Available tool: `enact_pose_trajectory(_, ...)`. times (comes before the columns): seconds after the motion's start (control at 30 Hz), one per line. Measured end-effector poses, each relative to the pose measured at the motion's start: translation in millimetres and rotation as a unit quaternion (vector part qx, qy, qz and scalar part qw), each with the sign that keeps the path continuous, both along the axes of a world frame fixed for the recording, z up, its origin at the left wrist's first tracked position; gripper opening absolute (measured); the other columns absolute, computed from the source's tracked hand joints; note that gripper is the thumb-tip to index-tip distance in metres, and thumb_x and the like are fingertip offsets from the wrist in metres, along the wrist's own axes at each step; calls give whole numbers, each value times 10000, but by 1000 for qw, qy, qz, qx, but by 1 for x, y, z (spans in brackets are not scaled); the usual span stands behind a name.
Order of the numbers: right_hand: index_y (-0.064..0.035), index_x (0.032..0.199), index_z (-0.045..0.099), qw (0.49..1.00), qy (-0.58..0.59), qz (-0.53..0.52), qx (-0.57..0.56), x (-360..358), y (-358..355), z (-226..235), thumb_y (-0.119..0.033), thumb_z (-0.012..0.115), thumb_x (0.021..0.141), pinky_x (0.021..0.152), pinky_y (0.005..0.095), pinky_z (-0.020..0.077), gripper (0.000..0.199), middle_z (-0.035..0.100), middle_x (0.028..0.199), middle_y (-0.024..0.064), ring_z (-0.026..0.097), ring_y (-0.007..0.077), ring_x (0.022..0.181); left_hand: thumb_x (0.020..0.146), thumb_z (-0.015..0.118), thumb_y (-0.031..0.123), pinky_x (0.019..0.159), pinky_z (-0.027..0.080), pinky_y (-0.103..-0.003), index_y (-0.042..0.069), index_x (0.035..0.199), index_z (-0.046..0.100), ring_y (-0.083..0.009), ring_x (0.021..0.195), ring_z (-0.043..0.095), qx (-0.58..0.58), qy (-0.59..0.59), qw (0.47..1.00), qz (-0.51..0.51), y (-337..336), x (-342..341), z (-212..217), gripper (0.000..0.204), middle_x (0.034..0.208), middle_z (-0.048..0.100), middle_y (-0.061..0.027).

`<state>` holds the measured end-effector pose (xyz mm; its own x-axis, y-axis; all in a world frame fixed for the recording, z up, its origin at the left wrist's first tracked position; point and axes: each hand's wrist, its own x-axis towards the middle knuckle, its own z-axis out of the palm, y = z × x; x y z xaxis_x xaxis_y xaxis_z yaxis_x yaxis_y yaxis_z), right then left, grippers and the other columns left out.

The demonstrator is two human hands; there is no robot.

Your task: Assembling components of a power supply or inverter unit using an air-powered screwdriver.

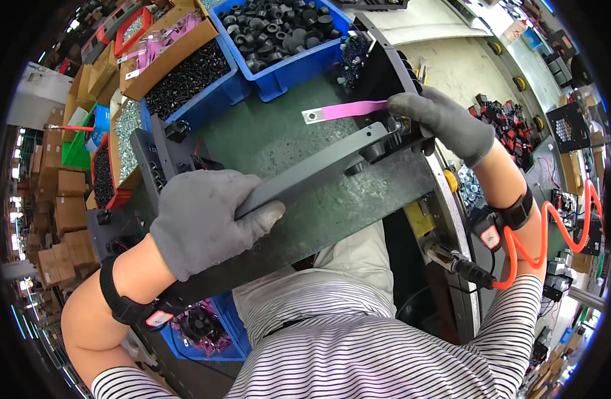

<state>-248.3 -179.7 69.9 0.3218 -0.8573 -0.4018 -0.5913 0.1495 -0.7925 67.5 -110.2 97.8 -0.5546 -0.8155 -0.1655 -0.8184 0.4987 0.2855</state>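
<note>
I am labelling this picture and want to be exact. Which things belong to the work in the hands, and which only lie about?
In the work:
- left hand gripping the dark metal panel
- right hand pinching the pink strip

Lying about:
- blue bin of black rubber parts
- cardboard box of black screws
- orange coiled hose
- pile of red and black parts

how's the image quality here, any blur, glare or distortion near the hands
Head view: strong fisheye bending, with a black rim at the corners; the left hand and right hand on the dark metal panel look sharp; lighting is even, shadows soft; the pink strip shows no glare.
</note>
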Motion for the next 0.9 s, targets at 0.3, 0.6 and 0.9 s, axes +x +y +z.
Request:
enact_pose_trajectory(0.3, -54, 1079, 670, 986, -68, 63, -136, 21, 2, -21, -380, 610, 886, 683, 294, 471, 383, 616, 803, 83, 576, 136, 733, 840, 644, 400, 551, 477, -413, 109, 780, 645, -309, 619, 619, -6, 15, 999, -43, -2, -1, 1, 296, 652, 604, -94)
enact_pose_trajectory(0.6, -39, 1083, 667, 995, -64, 35, -65, 32, 1, -16, -338, 589, 896, 745, 288, 479, 362, 633, 820, 70, 603, 148, 797, 854, 624, 409, 542, 474, -420, 96, 796, 638, -326, 607, 612, 0, 21, 999, -33, 8, -7, -5, 319, 649, 596, -109)
enact_pose_trajectory(0.9, -63, 1312, 535, 971, -233, -26, 51, -31, -4, -72, -565, 440, 955, 731, 263, 480, 624, 618, 1099, 49, 597, 122, 847, 894, 627, 356, 753, 490, -342, 63, 1146, 625, -224, 866, 609, -88, 178, 980, -13, 18, 14, 39, 387, 938, 611, -114)
